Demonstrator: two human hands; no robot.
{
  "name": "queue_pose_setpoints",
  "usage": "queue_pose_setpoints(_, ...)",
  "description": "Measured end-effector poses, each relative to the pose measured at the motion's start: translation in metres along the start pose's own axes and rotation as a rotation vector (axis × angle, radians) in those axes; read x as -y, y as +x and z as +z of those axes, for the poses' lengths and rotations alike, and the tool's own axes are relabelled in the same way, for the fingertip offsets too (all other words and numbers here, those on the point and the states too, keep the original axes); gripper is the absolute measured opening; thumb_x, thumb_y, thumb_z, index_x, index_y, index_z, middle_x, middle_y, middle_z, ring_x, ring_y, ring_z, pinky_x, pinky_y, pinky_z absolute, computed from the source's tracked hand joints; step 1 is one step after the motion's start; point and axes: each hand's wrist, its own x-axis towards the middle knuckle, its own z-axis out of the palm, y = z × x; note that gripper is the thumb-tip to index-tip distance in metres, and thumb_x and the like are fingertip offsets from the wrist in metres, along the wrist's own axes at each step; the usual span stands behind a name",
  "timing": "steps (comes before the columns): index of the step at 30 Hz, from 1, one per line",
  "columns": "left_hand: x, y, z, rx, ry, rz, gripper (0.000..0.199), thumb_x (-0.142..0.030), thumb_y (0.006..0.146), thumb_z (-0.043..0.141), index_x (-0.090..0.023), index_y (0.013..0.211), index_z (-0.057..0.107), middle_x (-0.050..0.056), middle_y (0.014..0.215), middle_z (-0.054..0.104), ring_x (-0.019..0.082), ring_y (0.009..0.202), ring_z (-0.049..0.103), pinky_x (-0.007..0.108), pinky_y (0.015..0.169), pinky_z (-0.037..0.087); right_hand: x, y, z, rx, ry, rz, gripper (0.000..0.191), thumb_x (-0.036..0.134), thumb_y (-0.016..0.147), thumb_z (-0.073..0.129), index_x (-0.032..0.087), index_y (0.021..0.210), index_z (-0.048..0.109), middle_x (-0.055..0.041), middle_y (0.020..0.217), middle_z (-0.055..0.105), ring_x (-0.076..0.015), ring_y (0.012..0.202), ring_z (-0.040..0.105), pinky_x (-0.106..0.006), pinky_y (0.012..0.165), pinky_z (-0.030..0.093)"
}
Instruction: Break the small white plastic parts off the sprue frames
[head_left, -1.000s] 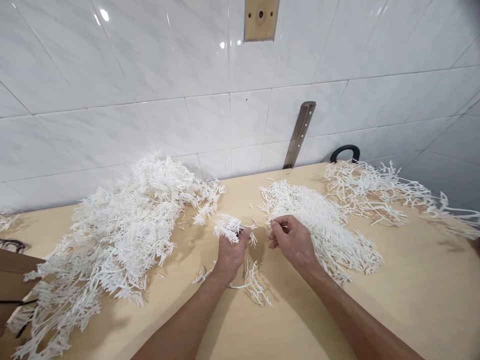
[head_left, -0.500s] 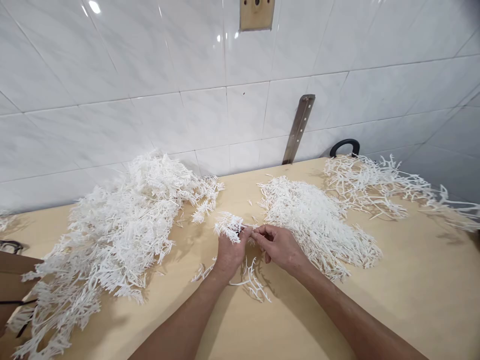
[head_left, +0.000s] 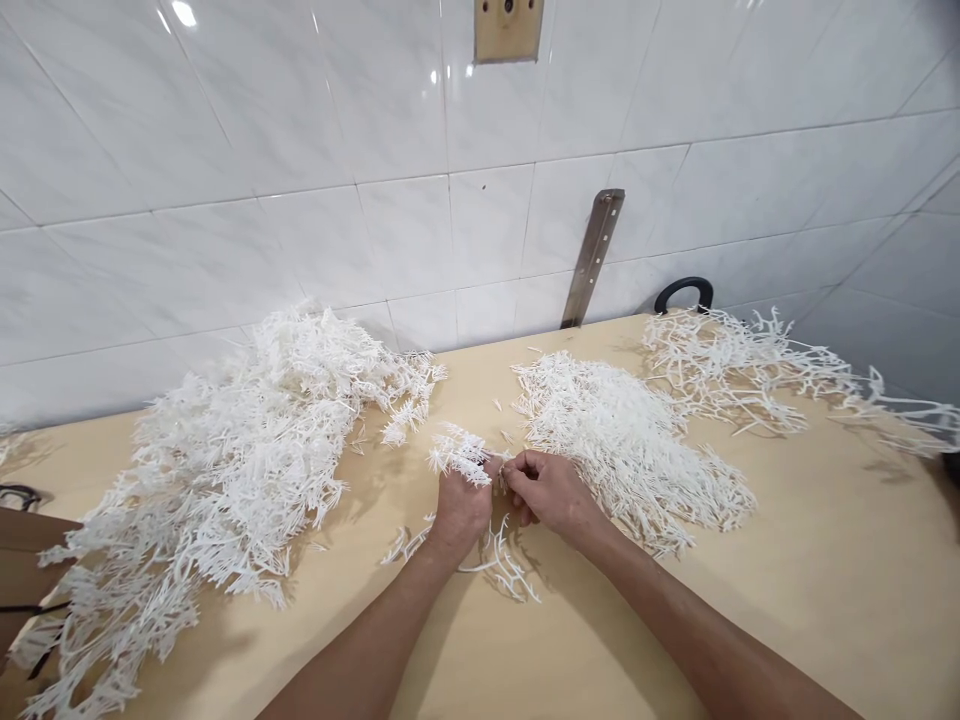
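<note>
My left hand (head_left: 461,507) is closed around a white branched plastic sprig (head_left: 459,452), whose spiky tips stick out above the thumb. Close against it, my right hand (head_left: 551,490) pinches at the stem end with thumb and forefinger; the small bit between those fingertips is too tiny to make out. Below the hands, loose white branching stems (head_left: 506,570) lie on the tabletop. Just right of my right hand spreads a flat heap of thin white pieces (head_left: 622,440).
A large pile of white sprigs (head_left: 247,450) covers the left side of the wooden table (head_left: 600,650). Bare branched stems (head_left: 735,365) lie at the back right, near a black curved handle (head_left: 684,290). A metal strip (head_left: 592,258) leans on the tiled wall. A brown box (head_left: 30,560) stands at left.
The sprig in my left hand has tilted slightly, with its tips lower on the right. My right fingertips have drawn a little apart from the left thumb. The view has shifted slightly.
</note>
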Motion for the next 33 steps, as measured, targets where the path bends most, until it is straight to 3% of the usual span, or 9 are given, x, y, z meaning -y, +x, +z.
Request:
queue_pose_setpoints(6,-0.006,-0.003,-0.001,0.039,-0.042,-0.017,0.027,-0.037,0.074,0.066,-0.018,0.058,0.053,-0.001,0.055,0.054,0.014,0.057,0.050,0.026,0.058,0.043,-0.008,0.008,0.003,-0.009,0.194,0.108,0.010,0.025,0.078,0.058,0.022,0.070,0.053,0.0030,0.052,0.063,-0.0130,0.038,0.059,-0.022,0.038,0.043)
queue_pose_setpoints(12,-0.005,0.000,-0.004,0.031,-0.086,-0.130,0.037,-0.048,0.076,0.066,-0.018,0.061,0.049,-0.006,0.048,0.042,0.008,0.045,0.038,0.023,0.046,0.031,-0.012,0.010,-0.005,0.060,0.424,0.017,0.016,0.033,0.079,0.065,0.019,0.076,0.058,0.0025,0.058,0.064,-0.0121,0.044,0.060,-0.025,0.046,0.049)
queue_pose_setpoints(21,0.003,0.003,-0.005,0.036,-0.069,-0.094,0.037,-0.046,0.078,0.066,-0.018,0.061,0.049,-0.007,0.048,0.042,0.009,0.047,0.038,0.024,0.052,0.035,-0.013,0.006,-0.006,0.140,0.349,0.002,0.030,0.043,0.078,0.070,0.019,0.092,0.061,0.0050,0.059,0.064,-0.0109,0.042,0.060,-0.020,0.042,0.039)
queue_pose_setpoints(26,0.000,0.003,-0.004,0.020,-0.042,-0.063,0.030,-0.042,0.077,0.066,-0.018,0.064,0.053,-0.005,0.052,0.047,0.011,0.051,0.044,0.026,0.056,0.037,-0.009,0.004,-0.006,0.247,0.309,0.025,0.037,0.053,0.081,0.067,0.017,0.081,0.060,0.0027,0.061,0.067,-0.0093,0.046,0.063,-0.018,0.045,0.036)
queue_pose_setpoints(33,0.009,0.006,-0.004,-0.001,0.017,-0.011,0.028,-0.037,0.079,0.064,-0.019,0.062,0.053,-0.004,0.053,0.050,0.014,0.056,0.051,0.028,0.062,0.042,-0.009,0.003,-0.006,0.262,0.373,0.045,0.040,0.055,0.078,0.071,0.017,0.076,0.058,0.0031,0.059,0.066,-0.0096,0.045,0.062,-0.020,0.046,0.041)
